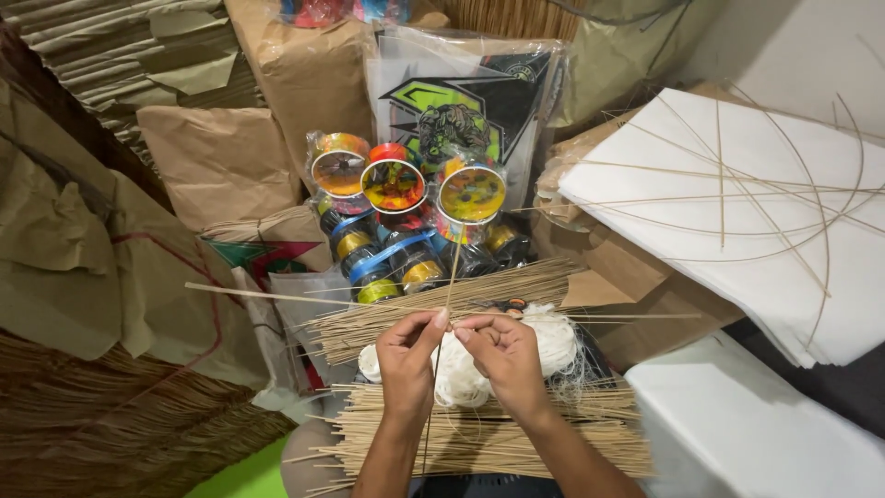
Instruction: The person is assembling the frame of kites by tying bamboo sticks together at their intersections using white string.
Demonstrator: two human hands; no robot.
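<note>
Left hand and right hand, fingertips pressed together, pinch two crossed bamboo sticks. Beneath lie white string and bundled sticks.

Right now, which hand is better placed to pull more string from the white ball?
Likely the right hand: it lies directly over the white string ball, while the left hand pinches the thin stick.

Both forearms are bare, with no sleeves in view. The left hand and right hand wear no gloves, rings or watch.
</note>
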